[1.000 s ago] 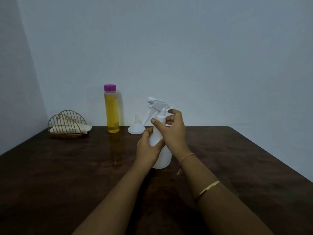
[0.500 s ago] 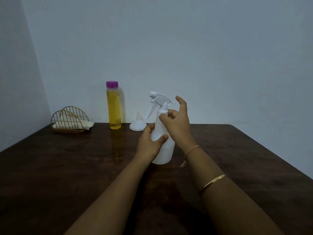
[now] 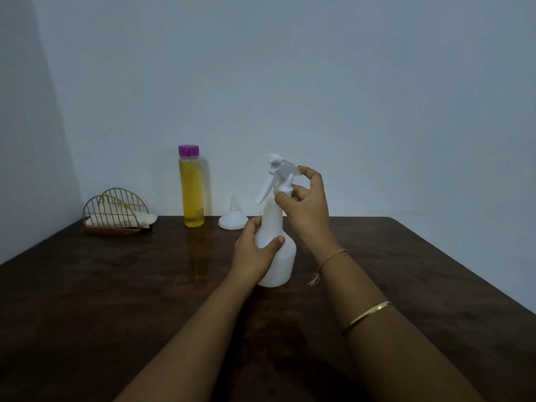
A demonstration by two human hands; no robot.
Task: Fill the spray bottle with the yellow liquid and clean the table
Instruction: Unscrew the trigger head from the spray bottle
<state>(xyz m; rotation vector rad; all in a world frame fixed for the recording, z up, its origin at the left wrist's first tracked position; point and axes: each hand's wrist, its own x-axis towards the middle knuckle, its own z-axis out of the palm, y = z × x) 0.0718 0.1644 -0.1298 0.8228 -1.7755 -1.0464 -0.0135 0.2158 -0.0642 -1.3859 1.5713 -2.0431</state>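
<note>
A dark wooden table [image 3: 116,285] stood against a pale wall. Near its middle the left hand [image 3: 255,253] wrapped the white spray bottle [image 3: 275,248], while the right hand [image 3: 304,204] pinched the collar under the spray head [image 3: 280,172]: the unscrewing step, apparently. Next, the funnel [image 3: 233,217] and yellow liquid bottle [image 3: 190,190] at the back edge would be needed.

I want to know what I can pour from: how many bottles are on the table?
2: the white spray bottle at centre, held by the left hand, and the yellow-liquid bottle standing by the wall.
</note>
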